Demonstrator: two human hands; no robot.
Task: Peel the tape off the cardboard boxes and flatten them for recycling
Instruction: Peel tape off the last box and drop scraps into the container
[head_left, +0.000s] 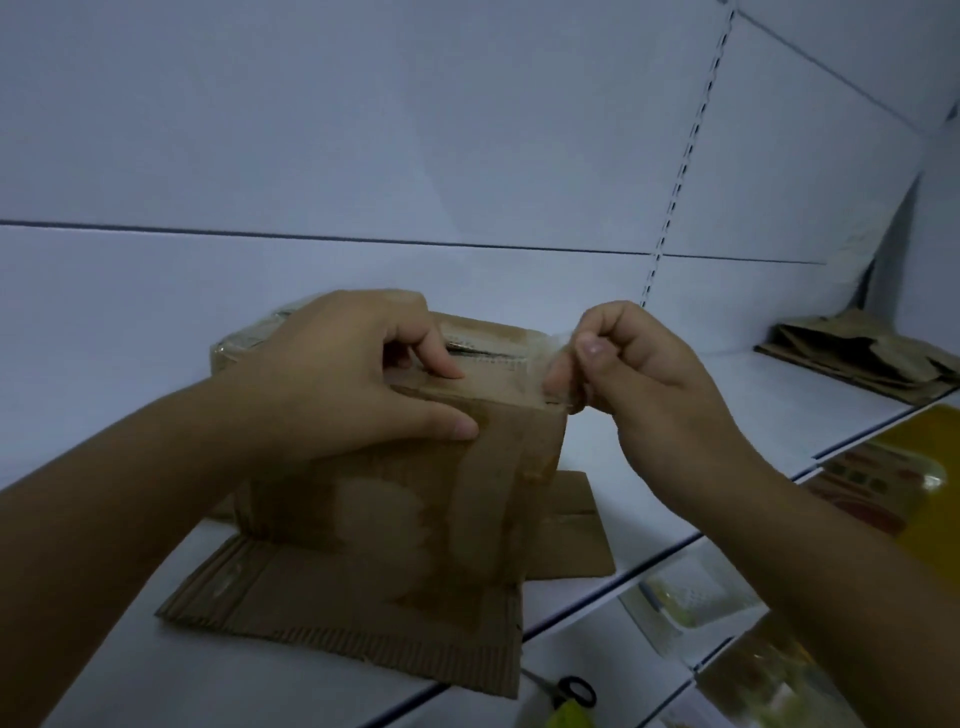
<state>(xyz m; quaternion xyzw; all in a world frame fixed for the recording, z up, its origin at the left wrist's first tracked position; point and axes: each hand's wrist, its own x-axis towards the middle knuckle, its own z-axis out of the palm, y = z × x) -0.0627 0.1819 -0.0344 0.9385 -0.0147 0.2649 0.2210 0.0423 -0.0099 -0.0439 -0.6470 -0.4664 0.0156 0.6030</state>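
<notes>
Left hand (353, 374) clamps the top of the cardboard box (415, 509), its fingers curled over the upper edge with one tucked at the open seam and the thumb pressed flat on the near face. The right hand (639, 379) pinches a lifted end of clear tape (540, 358) between thumb and forefinger at the box's top right corner. The box stands upright on a flattened cardboard sheet (332, 613) near the front edge of the shelf (701, 415). Its taller side looks vertical, and the top seam runs left to right, roughly along that edge. The box is probably light and fairly stiff but easily crushed, so bracing near the seam suits it. The tape looks thin and likely to tear, so it is best pulled low and along the seam. Scissors (574, 691) lie at the front edge, and more flattened cardboard (857, 358) sits toward the shelf's far right end.
</notes>
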